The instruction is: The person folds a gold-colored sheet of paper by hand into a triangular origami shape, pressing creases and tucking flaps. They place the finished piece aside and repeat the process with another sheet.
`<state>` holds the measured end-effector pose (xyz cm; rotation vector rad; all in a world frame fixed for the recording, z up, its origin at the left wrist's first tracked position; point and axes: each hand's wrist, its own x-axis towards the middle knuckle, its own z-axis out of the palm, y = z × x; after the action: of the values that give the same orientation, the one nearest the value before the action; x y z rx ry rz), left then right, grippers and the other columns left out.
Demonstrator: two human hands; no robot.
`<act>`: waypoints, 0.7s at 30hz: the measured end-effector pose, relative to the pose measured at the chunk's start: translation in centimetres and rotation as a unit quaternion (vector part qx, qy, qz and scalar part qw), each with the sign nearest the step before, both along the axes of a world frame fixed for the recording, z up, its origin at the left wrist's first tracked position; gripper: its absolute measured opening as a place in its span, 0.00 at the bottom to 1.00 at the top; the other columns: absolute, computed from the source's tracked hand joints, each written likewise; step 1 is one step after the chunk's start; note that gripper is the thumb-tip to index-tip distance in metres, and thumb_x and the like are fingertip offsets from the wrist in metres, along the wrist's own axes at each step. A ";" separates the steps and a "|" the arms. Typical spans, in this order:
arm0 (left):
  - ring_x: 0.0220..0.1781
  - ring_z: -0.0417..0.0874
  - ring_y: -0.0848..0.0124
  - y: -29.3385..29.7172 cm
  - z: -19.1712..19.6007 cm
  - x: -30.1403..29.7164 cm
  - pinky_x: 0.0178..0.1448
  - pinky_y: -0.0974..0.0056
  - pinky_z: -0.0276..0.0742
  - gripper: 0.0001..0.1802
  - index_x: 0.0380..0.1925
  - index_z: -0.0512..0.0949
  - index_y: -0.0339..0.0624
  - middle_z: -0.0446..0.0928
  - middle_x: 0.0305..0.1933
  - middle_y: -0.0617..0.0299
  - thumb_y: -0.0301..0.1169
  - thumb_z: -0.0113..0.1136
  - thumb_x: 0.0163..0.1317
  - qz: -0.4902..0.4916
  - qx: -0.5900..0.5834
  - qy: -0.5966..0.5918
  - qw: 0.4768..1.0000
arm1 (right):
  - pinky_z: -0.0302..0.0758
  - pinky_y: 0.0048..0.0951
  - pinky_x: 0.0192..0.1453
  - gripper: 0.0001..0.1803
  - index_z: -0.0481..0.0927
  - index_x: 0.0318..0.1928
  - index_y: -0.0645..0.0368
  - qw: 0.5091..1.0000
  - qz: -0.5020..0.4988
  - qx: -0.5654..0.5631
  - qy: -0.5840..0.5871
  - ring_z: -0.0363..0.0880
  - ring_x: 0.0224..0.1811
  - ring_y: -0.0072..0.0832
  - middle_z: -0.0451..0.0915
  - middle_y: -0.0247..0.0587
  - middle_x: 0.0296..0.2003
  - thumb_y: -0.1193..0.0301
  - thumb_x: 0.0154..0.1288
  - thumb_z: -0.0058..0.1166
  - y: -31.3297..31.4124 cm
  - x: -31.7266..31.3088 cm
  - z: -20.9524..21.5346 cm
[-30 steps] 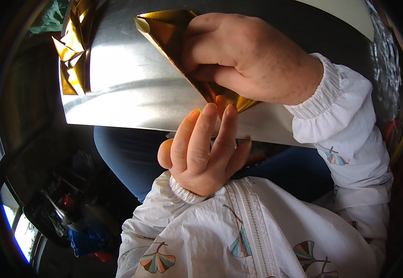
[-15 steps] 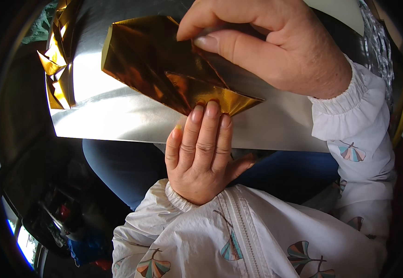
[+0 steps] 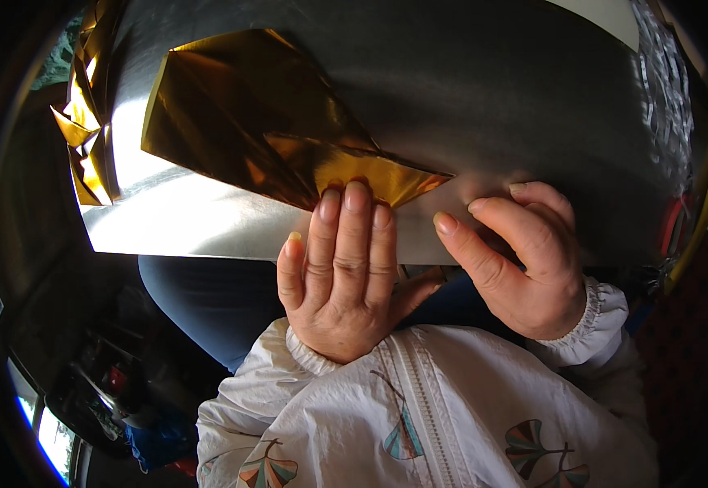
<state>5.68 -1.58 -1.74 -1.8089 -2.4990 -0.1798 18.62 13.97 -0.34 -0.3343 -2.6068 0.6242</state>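
A sheet of shiny gold foil paper [image 3: 232, 106], partly folded, lies left of the middle on a metal board [image 3: 468, 98]. Its near edge carries a folded flap that runs to a point on the right. My left hand [image 3: 342, 276] lies with straight fingers, the fingertips pressing on this flap. My right hand [image 3: 525, 256] hovers by the board's near edge, to the right of the paper's point. Its thumb and fingers are bent and apart, and nothing shows between them.
Several folded gold paper pieces [image 3: 89, 122] stand in a row along the board's left edge. Crinkled silvery plastic [image 3: 665, 106] lies at the right end, near a red object [image 3: 676, 224] and a yellow rim [image 3: 705, 203]. A white surface [image 3: 602, 18] shows at the far right.
My right hand has let go of the paper's far part and come down toward the near right. The paper's far end has shifted slightly left and lies flatter. My left hand stays on the flap.
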 end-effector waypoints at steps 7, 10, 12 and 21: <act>0.73 0.69 0.63 0.3 -0.2 0.0 0.80 0.53 0.42 0.40 0.63 0.74 0.45 0.73 0.68 0.58 0.66 0.39 0.68 0.004 0.020 0.005 1.000 | 0.71 0.30 0.47 0.20 0.88 0.48 0.51 0.998 -0.021 -0.006 -0.056 0.68 0.38 0.30 0.68 0.31 0.40 0.75 0.52 0.71 -0.6 -0.7 -0.2; 0.73 0.69 0.63 0.2 -0.2 0.1 0.80 0.54 0.42 0.40 0.63 0.74 0.45 0.73 0.68 0.58 0.66 0.40 0.68 0.003 0.013 0.010 1.000 | 0.71 0.29 0.46 0.24 0.87 0.52 0.50 0.997 -0.024 0.015 -0.065 0.66 0.39 0.29 0.66 0.31 0.40 0.76 0.50 0.69 -0.5 -1.0 0.0; 0.73 0.69 0.63 0.2 -0.2 0.2 0.79 0.54 0.43 0.40 0.63 0.74 0.45 0.73 0.68 0.58 0.66 0.40 0.68 0.006 0.016 0.009 1.000 | 0.71 0.28 0.46 0.26 0.86 0.53 0.49 0.997 -0.028 0.021 -0.071 0.66 0.39 0.29 0.65 0.31 0.40 0.77 0.50 0.68 -0.5 -1.1 0.0; 0.72 0.70 0.64 0.3 0.0 0.2 0.79 0.54 0.43 0.40 0.63 0.74 0.46 0.74 0.67 0.59 0.65 0.38 0.69 0.014 0.004 0.010 1.000 | 0.71 0.28 0.48 0.27 0.86 0.53 0.49 0.996 -0.045 0.045 -0.066 0.67 0.40 0.28 0.65 0.31 0.39 0.78 0.49 0.67 -0.9 -1.3 -0.4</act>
<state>5.93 -1.28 -1.73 -1.7637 -2.5052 -0.1690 17.36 13.03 -0.72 -0.4772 -2.7180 0.4656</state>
